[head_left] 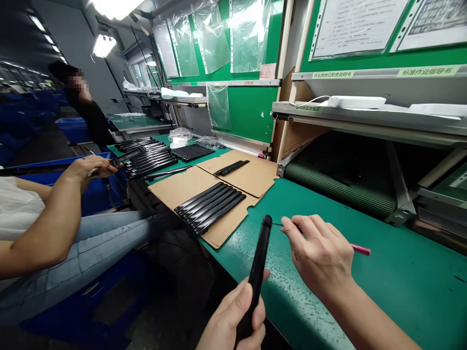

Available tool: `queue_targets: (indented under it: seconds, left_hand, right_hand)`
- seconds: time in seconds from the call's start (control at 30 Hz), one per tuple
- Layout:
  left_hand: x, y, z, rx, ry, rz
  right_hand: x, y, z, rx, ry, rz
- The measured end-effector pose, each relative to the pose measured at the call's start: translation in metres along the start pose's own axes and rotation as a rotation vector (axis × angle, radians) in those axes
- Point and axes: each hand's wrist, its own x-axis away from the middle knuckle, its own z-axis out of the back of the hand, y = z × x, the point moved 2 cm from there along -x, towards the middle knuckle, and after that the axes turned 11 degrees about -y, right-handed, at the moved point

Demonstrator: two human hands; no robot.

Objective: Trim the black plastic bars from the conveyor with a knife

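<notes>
My left hand (233,316) grips a long, narrow black plastic part (258,262), held upright with its rounded end up. My right hand (317,250) pinches a slim tool with a pink handle (361,250) between its fingers. The tool's thin dark tip reaches toward the top of the black part, and a small gap seems to separate them. Beyond my hands, several matching black parts (209,206) lie side by side on a brown cardboard sheet (182,189).
A seated co-worker's hand (95,167) holds a black part over stacked black parts (150,161) on the green bench (379,291). A second cardboard sheet (239,171) adjoins the first. Blue crates (97,194) stand left of the bench, and a green belt conveyor (337,182) runs along the right.
</notes>
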Motion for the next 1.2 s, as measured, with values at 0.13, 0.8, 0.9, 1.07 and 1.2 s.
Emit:
queue_targets:
  seconds: [0.13, 0.8, 0.9, 1.07, 1.2]
  left_hand:
    - [-0.004, -0.017, 0.009, 0.003, 0.012, 0.074]
    - [-0.032, 0.009, 0.009, 0.215, -0.055, 0.009]
    - [-0.028, 0.004, 0.011, 0.228, -0.069, 0.031]
    - [-0.028, -0.001, 0.011, 0.15, -0.01, -0.021]
    - [-0.039, -0.005, 0.003, -0.086, -0.059, -0.057]
  right_hand:
    - [-0.01, 0.02, 0.02, -0.015, 0.159, -0.097]
    - [0.112, -0.023, -0.05, -0.249, -0.939, -0.18]
    - [0.121, -0.008, -0.059, -0.208, -0.945, -0.208]
    - [0.138, 0.013, -0.054, -0.434, -0.729, -0.47]
    - [0.134, 0.003, -0.054, -1.087, -0.489, -0.981]
